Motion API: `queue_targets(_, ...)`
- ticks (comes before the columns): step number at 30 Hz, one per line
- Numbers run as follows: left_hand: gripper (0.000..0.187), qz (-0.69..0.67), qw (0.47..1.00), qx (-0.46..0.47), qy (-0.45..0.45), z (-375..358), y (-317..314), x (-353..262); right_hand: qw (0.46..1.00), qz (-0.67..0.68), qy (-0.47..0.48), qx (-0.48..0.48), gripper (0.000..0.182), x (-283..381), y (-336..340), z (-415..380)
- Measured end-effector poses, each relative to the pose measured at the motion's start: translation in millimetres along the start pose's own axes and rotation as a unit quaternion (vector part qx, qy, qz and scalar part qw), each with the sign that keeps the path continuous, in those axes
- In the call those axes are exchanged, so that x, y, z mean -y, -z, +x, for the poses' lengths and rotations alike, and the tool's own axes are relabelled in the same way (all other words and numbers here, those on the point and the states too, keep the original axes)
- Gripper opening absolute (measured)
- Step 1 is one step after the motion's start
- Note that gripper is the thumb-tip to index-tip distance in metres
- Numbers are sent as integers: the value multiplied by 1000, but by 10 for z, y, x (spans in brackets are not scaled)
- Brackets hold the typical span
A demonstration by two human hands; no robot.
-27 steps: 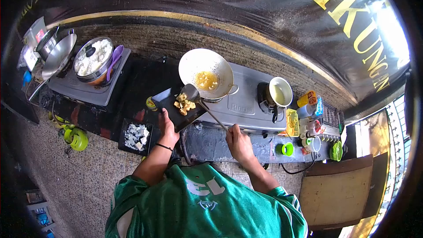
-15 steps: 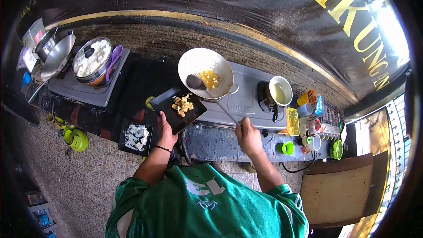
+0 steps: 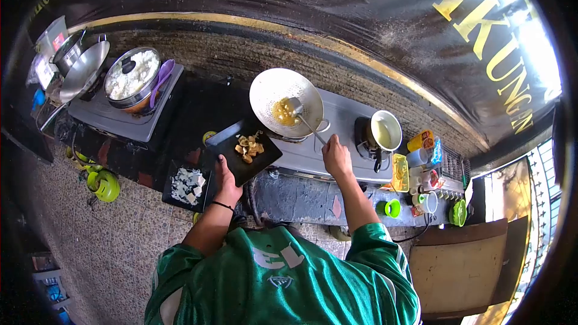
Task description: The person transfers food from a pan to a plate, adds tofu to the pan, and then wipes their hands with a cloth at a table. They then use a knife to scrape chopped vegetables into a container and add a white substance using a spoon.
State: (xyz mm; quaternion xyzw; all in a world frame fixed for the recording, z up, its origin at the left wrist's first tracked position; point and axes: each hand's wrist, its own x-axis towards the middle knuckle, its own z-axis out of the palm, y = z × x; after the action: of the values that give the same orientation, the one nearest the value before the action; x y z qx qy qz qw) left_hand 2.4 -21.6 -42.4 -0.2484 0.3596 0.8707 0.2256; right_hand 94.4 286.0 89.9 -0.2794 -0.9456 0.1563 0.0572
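Observation:
My left hand (image 3: 226, 182) grips the near-left edge of a square black plate (image 3: 265, 167), tilted slightly beside the wok. Browned fried pieces (image 3: 248, 147) lie on that plate. My right hand (image 3: 337, 156) is wrapped around the handle of a metal spatula (image 3: 310, 125), whose head dips into the wok. Inside the light-coloured wok (image 3: 271, 87) sits yellow oil with small bits of food (image 3: 283, 111). The wok stands on the left burner of a grey gas stove (image 3: 337, 114). Another black plate (image 3: 170, 197), with white chunks on it, lies left of my left hand.
A small pot (image 3: 385, 129) stands on the right burner, its handle toward me. At left, a glass-lidded pan of white food (image 3: 132, 78) rests on another stove, a purple spoon (image 3: 164, 75) beside it. Containers and a yellow tray (image 3: 399, 173) line the right counter; a green gas cylinder (image 3: 107, 186) is below left.
The spatula head has moved from over the wok's near-left rim, by the plate, down into the oil. My right hand has shifted up slightly. My left hand still holds the plate.

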Motion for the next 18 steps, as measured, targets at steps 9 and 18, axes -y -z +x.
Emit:
queue_targets(9,91,18,1000,-5,-7,-18,-29,-99,996,70,47,14,20,49,-40,-380)
queue_targets(18,89,62,997,-41,9,-50,-143,-69,992,104,75,18,18,59,187,-716)
